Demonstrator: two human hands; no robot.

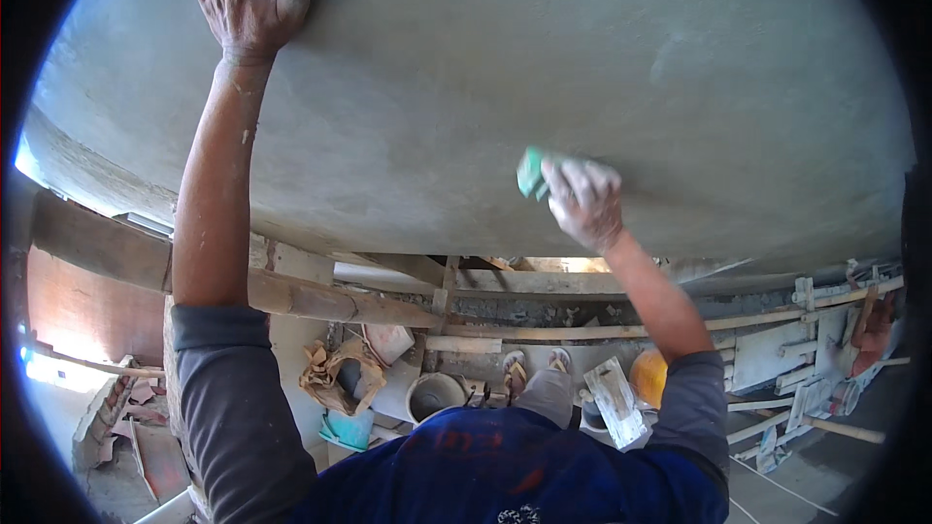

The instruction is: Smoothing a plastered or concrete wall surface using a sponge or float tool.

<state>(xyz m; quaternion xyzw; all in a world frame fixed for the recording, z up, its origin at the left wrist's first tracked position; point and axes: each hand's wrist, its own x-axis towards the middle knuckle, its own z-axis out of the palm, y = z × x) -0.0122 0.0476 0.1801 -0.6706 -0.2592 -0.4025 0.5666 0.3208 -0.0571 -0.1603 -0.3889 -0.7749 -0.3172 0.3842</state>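
Note:
My left hand point(243, 5) lies with its palm on the grey plastered wall point(417, 87), fingers spread, at the upper left. Farther right and lower, my right hand point(587, 202) is closed around a small pale-green sponge point(530, 173), which shows past the fingers on their left side. The hand is slightly blurred and is at the wall surface; whether the sponge presses on it I cannot tell. Wet-looking grey plaster covers the wall, and dried grey residue coats both hands.
Below the wall runs a thick wooden pole point(311, 301). Near my sandalled feet stand a grey bucket point(435, 392), a turquoise bucket point(347, 427) and a torn brown paper sack point(335, 374). Right of them are a plaster-smeared board point(615, 396), a yellow object point(649, 376) and stacked timber.

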